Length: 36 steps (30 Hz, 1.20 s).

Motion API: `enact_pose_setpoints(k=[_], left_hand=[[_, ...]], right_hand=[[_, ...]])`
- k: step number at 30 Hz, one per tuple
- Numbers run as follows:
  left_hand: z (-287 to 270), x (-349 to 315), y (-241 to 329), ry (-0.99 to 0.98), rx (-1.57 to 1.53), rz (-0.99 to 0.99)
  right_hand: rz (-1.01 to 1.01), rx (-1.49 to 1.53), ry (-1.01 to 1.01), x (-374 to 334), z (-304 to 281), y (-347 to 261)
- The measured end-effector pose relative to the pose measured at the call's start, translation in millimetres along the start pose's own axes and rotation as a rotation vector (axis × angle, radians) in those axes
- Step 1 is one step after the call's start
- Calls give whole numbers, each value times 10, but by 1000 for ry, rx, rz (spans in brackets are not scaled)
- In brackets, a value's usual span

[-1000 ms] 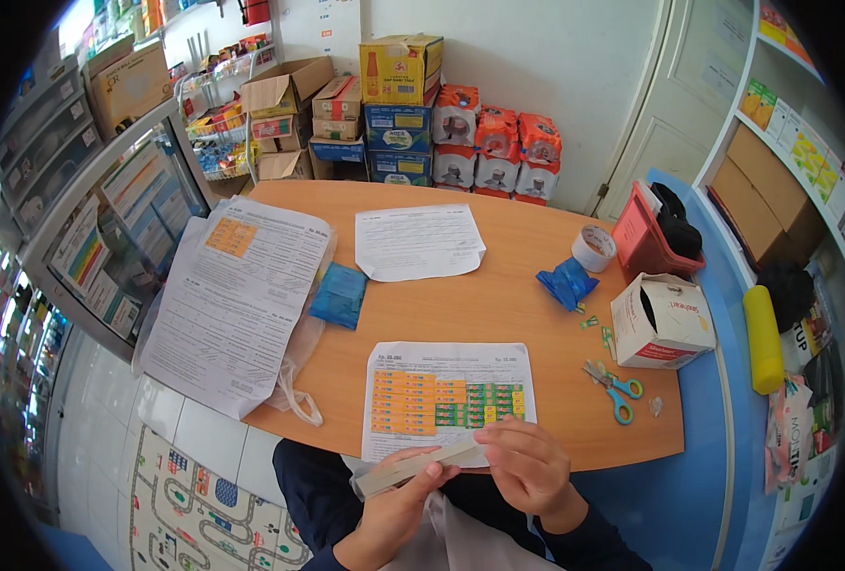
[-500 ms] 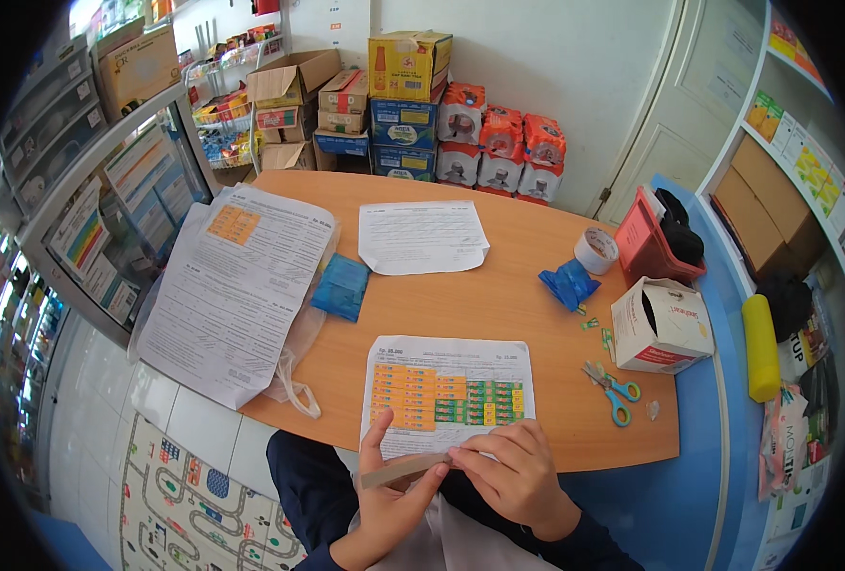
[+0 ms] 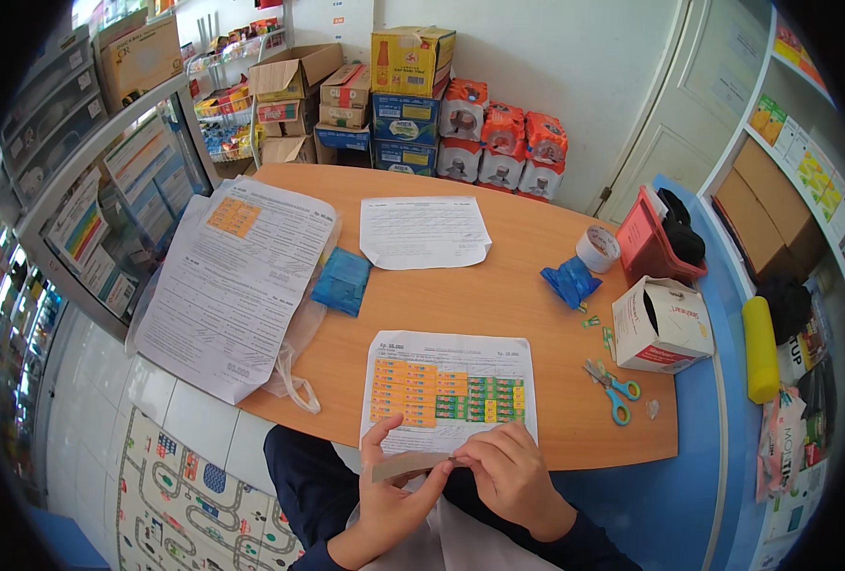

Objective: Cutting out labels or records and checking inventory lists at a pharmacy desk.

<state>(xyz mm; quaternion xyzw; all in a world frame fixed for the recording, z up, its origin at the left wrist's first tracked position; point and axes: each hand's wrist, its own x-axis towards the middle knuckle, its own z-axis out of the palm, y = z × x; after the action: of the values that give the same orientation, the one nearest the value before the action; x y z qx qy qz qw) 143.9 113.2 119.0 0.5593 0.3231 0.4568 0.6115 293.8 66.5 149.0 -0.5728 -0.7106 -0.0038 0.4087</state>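
Observation:
My left hand [image 3: 391, 517] is closed around a flat grey-brown strip [image 3: 405, 465], its forefinger raised and its thumb along the strip's near side. At the strip's right end, the fingertips of my right hand [image 3: 516, 482] are pinched together. Whatever small bit they grip there is too small to make out. Just beyond both hands, a printed paper sheet [image 3: 460, 346] lies on the table. Rows of orange labels [image 3: 403, 392] cover its left part, and green and yellow labels [image 3: 479, 400] its right part.
On the wooden table [image 3: 498, 305] are another printed sheet [image 3: 424, 231], large papers [image 3: 232, 285] on a plastic bag, two blue packets [image 3: 342, 282] [image 3: 571, 283], a tape roll [image 3: 597, 249], scissors [image 3: 617, 392], a white box [image 3: 663, 324] and a red basket [image 3: 643, 236].
My right fingertips have drawn closer together at the strip's end, and the hand has shifted slightly left. The strip has tilted a little. Everything on the table stays in place.

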Motion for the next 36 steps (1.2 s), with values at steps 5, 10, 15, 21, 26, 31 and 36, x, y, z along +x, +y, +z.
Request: enact_pose_setpoints(k=[5, 10, 15, 21, 26, 31, 36], left_hand=[[27, 3, 84, 16, -81, -60], [-67, -8, -49, -48, 107, -50], [-69, 4, -35, -41, 174, -96], [-77, 48, 75, -147, 380, 24], [-75, 60, 96, -207, 402, 49], [-75, 47, 101, -205, 386, -27], [-61, 56, 147, -223, 406, -70]], right_hand=[[82, 69, -5, -30, 14, -26], [193, 118, 17, -35, 14, -54], [241, 139, 61, -67, 52, -48], [300, 135, 62, -121, 81, -34], [357, 130, 93, -159, 116, -41], [406, 106, 124, -163, 127, -33], [440, 130, 179, -159, 145, -24]])
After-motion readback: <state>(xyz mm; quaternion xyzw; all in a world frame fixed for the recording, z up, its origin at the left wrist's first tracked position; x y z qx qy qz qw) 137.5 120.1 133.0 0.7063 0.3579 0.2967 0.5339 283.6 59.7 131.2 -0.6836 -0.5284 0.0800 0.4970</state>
